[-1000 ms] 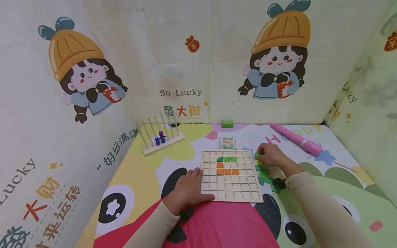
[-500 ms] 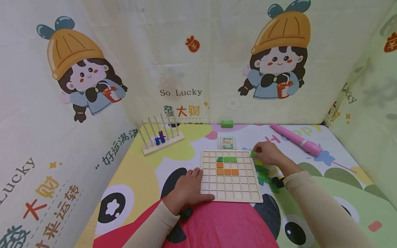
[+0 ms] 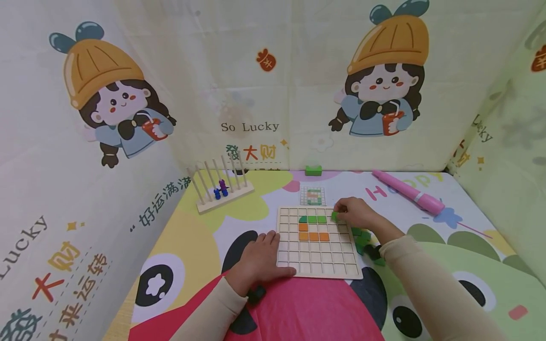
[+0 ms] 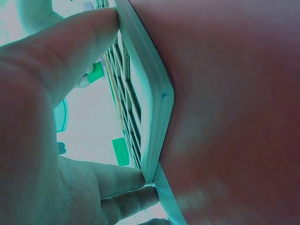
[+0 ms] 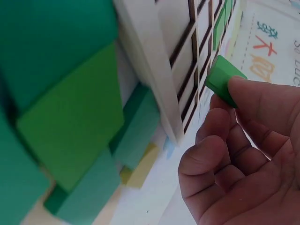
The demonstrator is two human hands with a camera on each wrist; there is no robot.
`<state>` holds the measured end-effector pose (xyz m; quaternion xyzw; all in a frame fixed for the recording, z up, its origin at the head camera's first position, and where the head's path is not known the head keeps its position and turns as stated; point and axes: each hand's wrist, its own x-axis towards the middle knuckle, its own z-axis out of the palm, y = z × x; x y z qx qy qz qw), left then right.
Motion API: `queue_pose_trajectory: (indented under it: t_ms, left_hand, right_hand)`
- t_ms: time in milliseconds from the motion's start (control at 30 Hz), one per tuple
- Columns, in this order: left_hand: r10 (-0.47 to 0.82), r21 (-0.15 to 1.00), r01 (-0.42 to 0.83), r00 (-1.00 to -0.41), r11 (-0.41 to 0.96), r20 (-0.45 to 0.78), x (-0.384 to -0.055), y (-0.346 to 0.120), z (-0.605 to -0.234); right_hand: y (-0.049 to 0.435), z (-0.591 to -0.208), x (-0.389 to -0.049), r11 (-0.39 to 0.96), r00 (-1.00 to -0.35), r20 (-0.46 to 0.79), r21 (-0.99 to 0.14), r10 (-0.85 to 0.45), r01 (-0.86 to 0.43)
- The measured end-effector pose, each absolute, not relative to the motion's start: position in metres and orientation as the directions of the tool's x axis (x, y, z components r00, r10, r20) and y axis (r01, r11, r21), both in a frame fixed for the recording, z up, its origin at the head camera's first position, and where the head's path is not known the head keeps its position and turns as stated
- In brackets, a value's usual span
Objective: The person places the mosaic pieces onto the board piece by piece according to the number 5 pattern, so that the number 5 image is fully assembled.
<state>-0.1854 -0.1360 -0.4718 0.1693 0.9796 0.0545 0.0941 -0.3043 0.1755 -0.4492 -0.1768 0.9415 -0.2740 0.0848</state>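
Now the right hand (image 3: 356, 214), pinching a green tile (image 3: 334, 216) in its fingertips, has moved left from the loose pile (image 3: 362, 239) to hover mid-frame over the wooden grid board (image 3: 317, 265), beside its green row, while the left hand (image 3: 256, 263) lies flat, bracing the board.

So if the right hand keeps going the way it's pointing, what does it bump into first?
Probably the green pieces already in the wooden grid board. The right hand pinches a green tile just beside them, though depth is unclear.
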Motion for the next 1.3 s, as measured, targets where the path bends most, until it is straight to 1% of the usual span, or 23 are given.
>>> queue_pose_trajectory:
  t_ms: [167,633,1000,1300]
  left_hand:
    - [0.342,0.141,0.321,-0.925,0.937,-0.164,-0.185,-0.136,-0.473]
    - [0.34,0.135,0.321,-0.928,0.937,-0.153,-0.185,-0.136,-0.471]
    - [0.346,0.139,0.326,-0.926,0.935,-0.152,-0.185,-0.136,-0.472]
    - [0.339,0.136,0.319,-0.926,0.938,-0.164,-0.186,-0.136,-0.472]
  right_hand:
    - [0.168,-0.451,-0.303,0.781,-0.916,-0.071,-0.552,-0.394,-0.293]
    - [0.161,-0.451,-0.304,0.811,-0.921,-0.125,-0.528,-0.369,-0.253]
    - [0.159,-0.45,-0.303,0.832,-0.913,-0.098,-0.46,-0.396,-0.311]
    - [0.171,-0.454,-0.306,0.838,-0.932,-0.091,-0.474,-0.351,-0.27]
